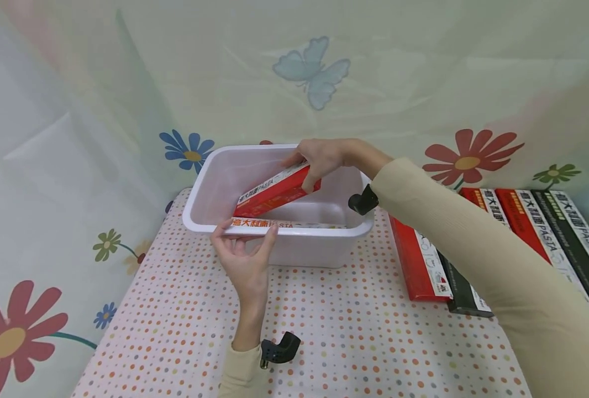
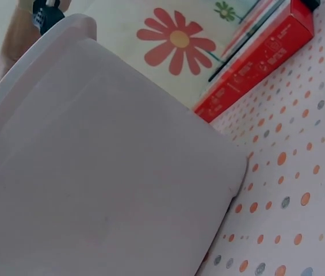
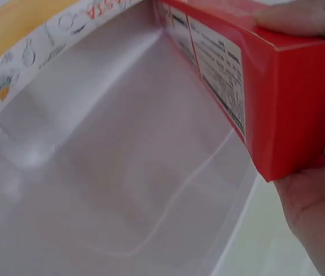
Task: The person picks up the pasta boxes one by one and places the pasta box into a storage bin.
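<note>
A white plastic bin (image 1: 304, 251) stands on the dotted tabletop. My right hand (image 1: 321, 160) reaches over it and grips one end of a red pasta box (image 1: 274, 193), which slants down to the left inside the bin. In the right wrist view, the thumb lies on top of this red box (image 3: 300, 103) and the palm is beneath it. A pasta box with orange lettering (image 1: 259, 223) lies along the bin's inner front wall. My left hand (image 1: 245, 265) holds the front rim near that box, its thumb and a fingertip at the edge; the other fingertips are partly hidden.
To the right lie several more pasta boxes, including a red box (image 1: 419, 265), a black box (image 1: 466, 287) and another black one (image 1: 573, 237). My right sleeve (image 1: 463, 249) covers part of them. A flower-printed cloth (image 1: 399, 72) hangs behind the bin.
</note>
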`<state>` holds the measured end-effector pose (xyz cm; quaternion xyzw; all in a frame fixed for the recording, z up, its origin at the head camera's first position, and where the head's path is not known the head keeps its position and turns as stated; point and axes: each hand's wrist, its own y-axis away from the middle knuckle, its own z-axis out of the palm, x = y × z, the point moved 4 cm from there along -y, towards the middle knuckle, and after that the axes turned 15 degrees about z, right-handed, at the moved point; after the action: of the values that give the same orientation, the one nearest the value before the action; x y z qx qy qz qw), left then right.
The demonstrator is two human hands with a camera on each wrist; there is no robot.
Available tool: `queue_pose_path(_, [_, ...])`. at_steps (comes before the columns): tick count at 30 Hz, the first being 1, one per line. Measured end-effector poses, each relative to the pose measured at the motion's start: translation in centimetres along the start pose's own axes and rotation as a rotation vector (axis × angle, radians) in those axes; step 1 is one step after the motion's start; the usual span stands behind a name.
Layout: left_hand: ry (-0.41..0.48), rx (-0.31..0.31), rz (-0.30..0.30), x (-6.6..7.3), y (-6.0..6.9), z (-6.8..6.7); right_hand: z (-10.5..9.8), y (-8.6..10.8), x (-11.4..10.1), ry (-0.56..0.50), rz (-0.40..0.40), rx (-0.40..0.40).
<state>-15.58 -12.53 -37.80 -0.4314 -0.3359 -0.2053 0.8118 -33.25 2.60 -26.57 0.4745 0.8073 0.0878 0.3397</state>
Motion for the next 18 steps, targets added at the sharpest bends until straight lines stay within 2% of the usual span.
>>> queue_pose_path(7, [0.004, 0.004, 0.006, 0.4, 0.0, -0.4, 0.2, -0.5, 1.6, -0.005, 0.03, -0.05])
queue_pose_path(18, [-0.003, -0.004, 0.009, 0.6, 0.3, -0.4, 0.4, -0.5, 2.7, -0.026, 0.039, -0.085])
